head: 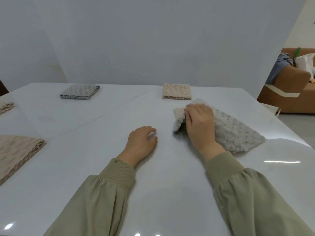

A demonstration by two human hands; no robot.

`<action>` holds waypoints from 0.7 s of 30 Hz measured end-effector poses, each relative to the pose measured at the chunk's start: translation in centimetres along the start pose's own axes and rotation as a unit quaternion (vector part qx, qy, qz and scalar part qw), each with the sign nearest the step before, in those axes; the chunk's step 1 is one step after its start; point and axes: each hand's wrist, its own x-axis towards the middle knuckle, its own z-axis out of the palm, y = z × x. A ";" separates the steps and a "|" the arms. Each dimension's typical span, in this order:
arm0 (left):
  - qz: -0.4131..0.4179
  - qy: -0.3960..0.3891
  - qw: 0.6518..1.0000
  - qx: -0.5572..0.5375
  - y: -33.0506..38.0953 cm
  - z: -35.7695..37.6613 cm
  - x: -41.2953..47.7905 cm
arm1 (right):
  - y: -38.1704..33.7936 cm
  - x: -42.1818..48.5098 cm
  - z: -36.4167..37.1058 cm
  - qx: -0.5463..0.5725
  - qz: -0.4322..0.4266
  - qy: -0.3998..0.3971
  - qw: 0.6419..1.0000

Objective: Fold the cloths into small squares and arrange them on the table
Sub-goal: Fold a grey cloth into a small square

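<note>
A light grey bobbled cloth (237,133) lies on the white table (102,133) at the right, with its left edge lifted. My right hand (199,125) grips that lifted edge, fingers curled round it. My left hand (142,143) rests on the bare table to the left of the cloth, fingers loosely curled and holding nothing. Folded squares lie around: a grey-blue one (80,94) at the back left, a beige one (176,91) at the back just beyond the grey cloth, a larger beige one (17,154) at the left edge, and part of another beige one (6,107) above it.
A pale wall stands right behind the table's far edge. To the right, past the table, a brown sofa (289,86) holds clothes and a white bag. The table's right edge runs diagonally close to the grey cloth.
</note>
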 end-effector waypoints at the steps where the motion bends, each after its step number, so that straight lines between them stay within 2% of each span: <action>1: -0.007 0.013 1.000 -0.025 -0.1 -0.1 0.0 | 0.0 -0.5 0.3 -0.049 0.043 -0.092 0.994; 3: -0.013 0.019 0.999 -0.043 -0.1 -0.3 -0.1 | 0.6 -0.9 0.3 -0.145 0.169 -0.285 0.932; 4: -0.009 0.018 0.999 -0.036 -0.1 -0.3 -0.1 | 1.1 -0.9 0.1 -0.178 0.216 -0.342 0.897; 6: 0.006 0.019 1.000 -0.016 0.0 -0.3 -0.1 | 1.7 -0.8 0.0 -0.216 0.268 -0.380 0.859; 8: 0.014 0.022 1.000 -0.007 0.2 -0.3 -0.2 | 1.6 -0.8 -0.1 -0.222 0.276 -0.382 0.854; 12: 0.012 0.018 1.000 -0.012 0.1 -0.3 -0.1 | 1.3 -0.6 -0.2 -0.204 0.249 -0.312 0.894; 14: 0.008 0.019 0.999 -0.026 -0.1 -0.2 0.0 | 1.4 -0.8 0.1 -0.172 0.229 -0.251 0.925; 17: -0.018 0.055 0.991 -0.117 -0.1 -0.4 -0.1 | 0.7 -0.8 0.0 -0.061 0.151 -0.060 0.985; 19: -0.036 0.105 0.973 -0.203 -0.2 -0.8 0.0 | -0.7 -0.4 -0.6 0.038 0.075 0.035 0.996; 20: -0.042 0.134 0.962 -0.233 -0.2 -1.1 0.0 | -1.6 -0.2 -0.8 0.077 0.045 0.035 0.995; 21: -0.051 0.158 0.952 -0.257 -0.3 -1.3 0.1 | -2.5 -0.1 -1.0 0.091 0.036 -0.010 0.995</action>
